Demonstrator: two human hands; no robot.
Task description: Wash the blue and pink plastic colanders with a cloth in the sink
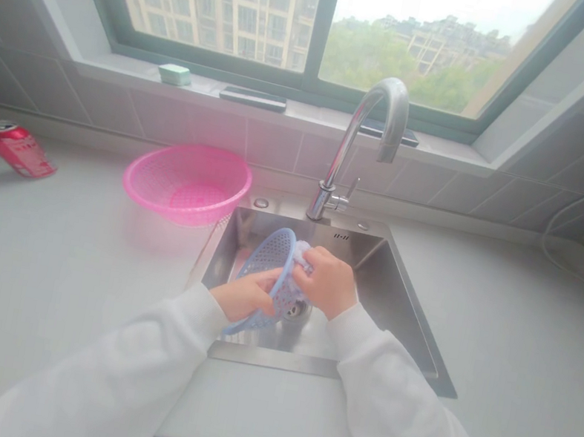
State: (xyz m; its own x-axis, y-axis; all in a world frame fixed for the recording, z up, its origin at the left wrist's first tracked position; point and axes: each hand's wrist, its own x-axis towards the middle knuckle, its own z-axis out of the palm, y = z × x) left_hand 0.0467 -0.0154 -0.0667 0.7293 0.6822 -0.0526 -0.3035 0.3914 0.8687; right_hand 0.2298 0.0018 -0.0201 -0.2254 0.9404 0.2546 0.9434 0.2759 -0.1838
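My left hand (pixel 247 295) grips the rim of a blue perforated plastic basket (pixel 268 253), which is tilted on its side within the steel sink (pixel 395 304). In my right hand (pixel 330 282) is a pale, bunched cloth (pixel 302 250), pressed against the basket near its rim. The fingers of that hand are curled around the cloth. Below the basket, the drain (pixel 298 311) is partly visible. What lies behind the basket at the sink's left side is mostly hidden.
A chrome faucet (pixel 363 133) arches over the back of the sink. Left of the sink stands a pink plastic basket (pixel 191 182), and farther left a red can (pixel 16 147). On the windowsill are a light green box-like item (pixel 174 74) and a flat dark-topped object (pixel 253 99).
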